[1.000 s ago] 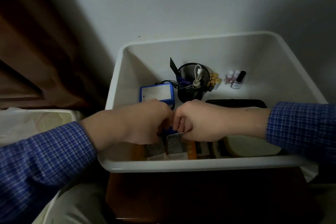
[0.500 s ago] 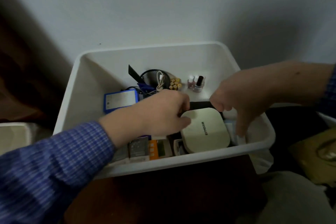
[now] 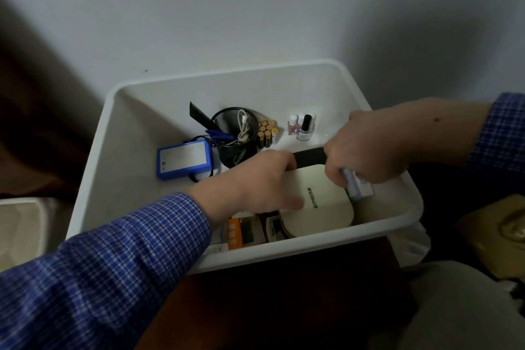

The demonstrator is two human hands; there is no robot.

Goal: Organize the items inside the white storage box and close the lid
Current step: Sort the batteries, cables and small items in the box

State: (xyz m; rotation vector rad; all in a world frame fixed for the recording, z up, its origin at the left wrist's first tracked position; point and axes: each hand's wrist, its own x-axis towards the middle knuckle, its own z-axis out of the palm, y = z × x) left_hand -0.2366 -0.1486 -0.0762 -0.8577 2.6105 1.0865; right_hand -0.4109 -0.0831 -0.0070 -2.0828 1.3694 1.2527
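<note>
A plain pale wall point(image 3: 255, 8) backs the white box point(image 3: 284, 253), which sits open on a dark wooden top point(image 3: 284, 307). The left hand point(image 3: 255, 185) reaches in from the near left and grasps the cream case point(image 3: 321, 207) by its left edge, thumb on the lid, fingers curled over the far corner. The case lies flat just right of that hand against the near wall, its long axis running from near to far, slightly angled; the printed word on its lid runs the same way. The right hand point(image 3: 366, 150) comes in from the right, fingers curled round a small pale blue item point(image 3: 352, 185) at the case's far right corner, what it is I cannot tell. Between the two hands a black pouch point(image 3: 309, 158) shows beyond the case. Beyond the left hand stand a mesh cup point(image 3: 235, 136), batteries point(image 3: 267, 133) and polish bottles point(image 3: 301, 128); to its far left lies a blue pack point(image 3: 184, 159). Under the left wrist are orange packets point(image 3: 235, 233).
</note>
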